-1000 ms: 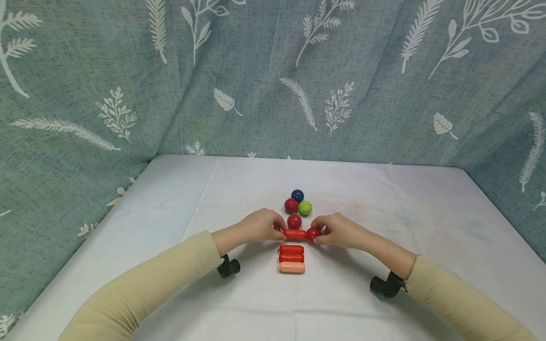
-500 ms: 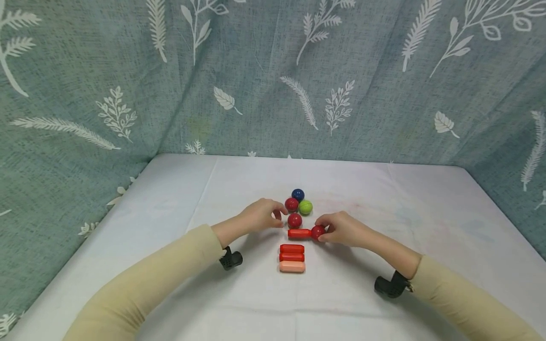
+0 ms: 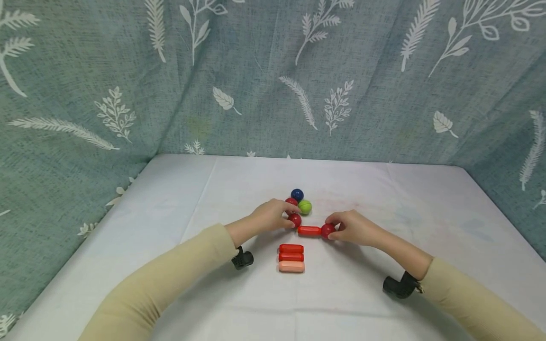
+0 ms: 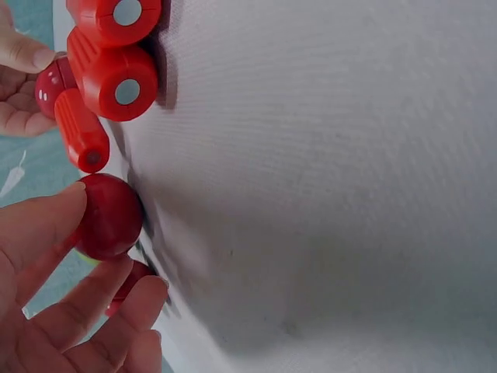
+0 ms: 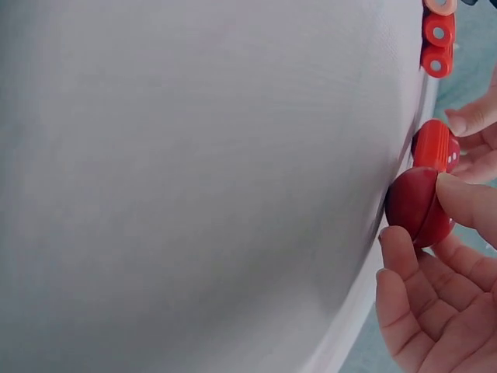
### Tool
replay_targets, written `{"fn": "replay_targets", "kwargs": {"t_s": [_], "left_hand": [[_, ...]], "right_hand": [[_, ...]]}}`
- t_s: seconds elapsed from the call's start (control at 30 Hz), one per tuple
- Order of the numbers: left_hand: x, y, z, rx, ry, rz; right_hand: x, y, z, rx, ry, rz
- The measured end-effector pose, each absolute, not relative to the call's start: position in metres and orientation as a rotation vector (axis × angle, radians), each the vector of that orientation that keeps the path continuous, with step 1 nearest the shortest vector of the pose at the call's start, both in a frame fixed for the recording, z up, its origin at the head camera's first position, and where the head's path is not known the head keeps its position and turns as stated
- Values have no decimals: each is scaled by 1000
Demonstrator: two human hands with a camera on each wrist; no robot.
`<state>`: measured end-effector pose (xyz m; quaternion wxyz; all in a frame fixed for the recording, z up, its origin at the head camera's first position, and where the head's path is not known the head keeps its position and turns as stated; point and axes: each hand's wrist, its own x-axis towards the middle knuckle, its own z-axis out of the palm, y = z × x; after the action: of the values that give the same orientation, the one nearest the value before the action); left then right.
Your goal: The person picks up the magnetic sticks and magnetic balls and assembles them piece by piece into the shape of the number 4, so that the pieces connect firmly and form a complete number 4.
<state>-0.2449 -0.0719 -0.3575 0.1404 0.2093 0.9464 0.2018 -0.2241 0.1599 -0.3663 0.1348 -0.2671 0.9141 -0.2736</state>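
Note:
My right hand [image 3: 356, 228] pinches a glossy red ball [image 3: 327, 230] between thumb and fingers. A red ribbed rod [image 3: 309, 230] extends leftward from that ball, joined to it end-on. My left hand [image 3: 270, 215] has thumb and fingertips on either side of a second red ball [image 4: 115, 217], just left of the rod's free end. Whether the rod touches this second ball is hard to tell. Just behind the left fingers are a third red ball [image 3: 291, 202], partly covered, a green ball [image 3: 304, 207] and a dark blue ball [image 3: 297, 194].
In front of the hands, two red rods [image 3: 291, 253] and a peach rod [image 3: 292, 266] lie side by side on the white cloth [image 3: 239, 303]. Pale round discs show on the rod ends. A green leaf-patterned curtain [image 3: 256, 71] hangs behind the table.
My left hand let go of the rod's left end and moved up and right to the second red ball. My right hand drew its ball, with the rod attached, to the right.

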Motion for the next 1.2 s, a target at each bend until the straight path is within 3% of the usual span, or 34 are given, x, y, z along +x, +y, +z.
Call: {"fn": "replay_targets", "kwargs": {"t_s": [1.2], "left_hand": [[-239, -89, -359, 510, 2726, 673]], "right_hand": [[-232, 154, -369, -806, 2643, -857]]}}
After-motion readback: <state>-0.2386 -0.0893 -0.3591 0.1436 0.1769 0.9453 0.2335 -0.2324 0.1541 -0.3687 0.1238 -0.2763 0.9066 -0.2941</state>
